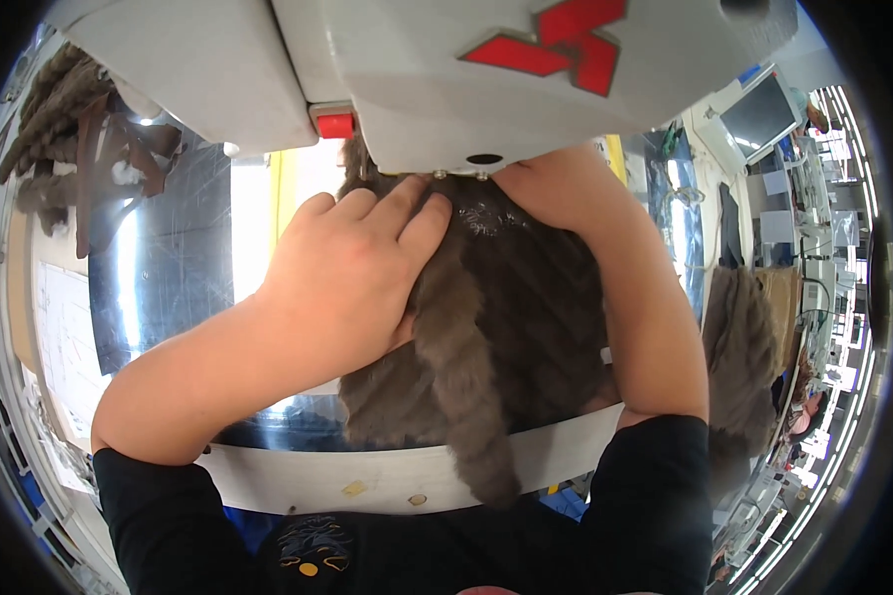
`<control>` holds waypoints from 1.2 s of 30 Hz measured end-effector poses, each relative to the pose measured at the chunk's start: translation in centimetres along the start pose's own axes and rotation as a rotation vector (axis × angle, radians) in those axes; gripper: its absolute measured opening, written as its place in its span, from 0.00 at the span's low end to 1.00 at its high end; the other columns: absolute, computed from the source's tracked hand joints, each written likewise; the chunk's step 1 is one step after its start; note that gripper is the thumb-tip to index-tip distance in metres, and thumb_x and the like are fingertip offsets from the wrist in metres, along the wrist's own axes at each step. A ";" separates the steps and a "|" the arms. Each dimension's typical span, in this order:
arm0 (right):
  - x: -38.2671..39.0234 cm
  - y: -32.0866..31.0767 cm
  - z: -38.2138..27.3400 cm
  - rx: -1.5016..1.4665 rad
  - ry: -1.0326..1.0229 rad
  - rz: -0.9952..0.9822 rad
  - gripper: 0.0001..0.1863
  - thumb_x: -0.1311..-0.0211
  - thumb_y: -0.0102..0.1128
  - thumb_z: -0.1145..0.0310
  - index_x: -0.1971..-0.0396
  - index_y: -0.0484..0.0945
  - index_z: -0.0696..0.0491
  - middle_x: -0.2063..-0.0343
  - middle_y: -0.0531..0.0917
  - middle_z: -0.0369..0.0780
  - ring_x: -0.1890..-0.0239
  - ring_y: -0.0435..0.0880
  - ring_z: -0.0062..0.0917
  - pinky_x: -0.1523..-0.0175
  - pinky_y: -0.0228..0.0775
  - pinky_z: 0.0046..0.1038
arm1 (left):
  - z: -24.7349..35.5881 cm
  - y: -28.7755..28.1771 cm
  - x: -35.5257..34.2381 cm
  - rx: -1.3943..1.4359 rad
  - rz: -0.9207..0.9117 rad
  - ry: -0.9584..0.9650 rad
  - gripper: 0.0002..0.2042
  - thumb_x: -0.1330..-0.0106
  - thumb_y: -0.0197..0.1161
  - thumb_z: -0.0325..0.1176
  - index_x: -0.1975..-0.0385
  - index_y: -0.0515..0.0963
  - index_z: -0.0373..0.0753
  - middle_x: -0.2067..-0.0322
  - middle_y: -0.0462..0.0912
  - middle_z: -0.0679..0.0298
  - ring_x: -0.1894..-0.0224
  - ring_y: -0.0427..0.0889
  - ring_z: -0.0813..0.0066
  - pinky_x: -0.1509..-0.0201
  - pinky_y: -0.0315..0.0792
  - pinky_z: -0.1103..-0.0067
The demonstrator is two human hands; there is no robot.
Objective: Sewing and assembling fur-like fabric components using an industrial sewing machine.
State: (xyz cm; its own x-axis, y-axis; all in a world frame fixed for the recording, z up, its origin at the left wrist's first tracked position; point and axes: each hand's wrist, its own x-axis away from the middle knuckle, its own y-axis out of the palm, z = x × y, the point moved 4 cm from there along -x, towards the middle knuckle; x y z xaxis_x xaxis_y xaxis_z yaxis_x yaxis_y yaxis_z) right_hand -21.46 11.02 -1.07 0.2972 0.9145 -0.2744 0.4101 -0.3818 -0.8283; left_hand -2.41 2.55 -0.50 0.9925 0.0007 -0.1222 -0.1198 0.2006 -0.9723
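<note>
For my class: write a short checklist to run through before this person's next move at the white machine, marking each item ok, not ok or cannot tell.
1. Left hand rests on the brown fur: ok.
2. Right hand has its fingertips in sight: not ok; the white machine hides them.
3. Fur's far edge lies flat beneath the machine: cannot tell; it is hidden.
4. Fur stays short of the table's white front edge: not ok; a long strip lies across it.
5. Fur pile at far left is apart from the fur at the hands: ok.
</note>
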 end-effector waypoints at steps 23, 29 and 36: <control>3.7 0.6 -2.3 0.068 -0.283 -0.104 0.17 0.41 0.57 0.74 0.55 0.88 0.54 0.51 0.88 0.39 0.50 0.87 0.35 0.47 0.80 0.37 | -2.6 -0.3 -1.0 0.099 -0.096 -0.054 0.47 0.61 0.72 0.32 0.31 0.68 0.37 0.39 0.79 0.48 0.38 0.74 0.44 0.29 0.62 0.62; 3.6 0.6 -2.4 0.062 -0.318 -0.058 0.14 0.41 0.55 0.75 0.59 0.88 0.55 0.59 0.89 0.39 0.55 0.88 0.37 0.53 0.81 0.39 | -4.4 0.2 -1.5 0.020 -0.061 -0.039 0.44 0.59 0.76 0.39 0.33 0.74 0.37 0.43 0.82 0.49 0.37 0.75 0.43 0.28 0.62 0.61; 3.4 0.5 -2.3 0.084 -0.215 -0.245 0.18 0.40 0.55 0.75 0.53 0.88 0.55 0.49 0.88 0.39 0.51 0.87 0.36 0.47 0.79 0.37 | -5.3 1.4 -1.4 0.097 -0.141 -0.116 0.42 0.54 0.75 0.42 0.35 0.73 0.33 0.44 0.83 0.47 0.41 0.81 0.45 0.35 0.72 0.64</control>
State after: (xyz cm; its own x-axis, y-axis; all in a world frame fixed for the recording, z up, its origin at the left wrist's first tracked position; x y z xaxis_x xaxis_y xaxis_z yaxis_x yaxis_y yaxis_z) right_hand -18.27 13.67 -1.28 0.0058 0.9885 -0.1513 0.3720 -0.1426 -0.9172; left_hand -4.13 -2.38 -2.72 0.9960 0.0778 0.0435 0.0182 0.2998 -0.9538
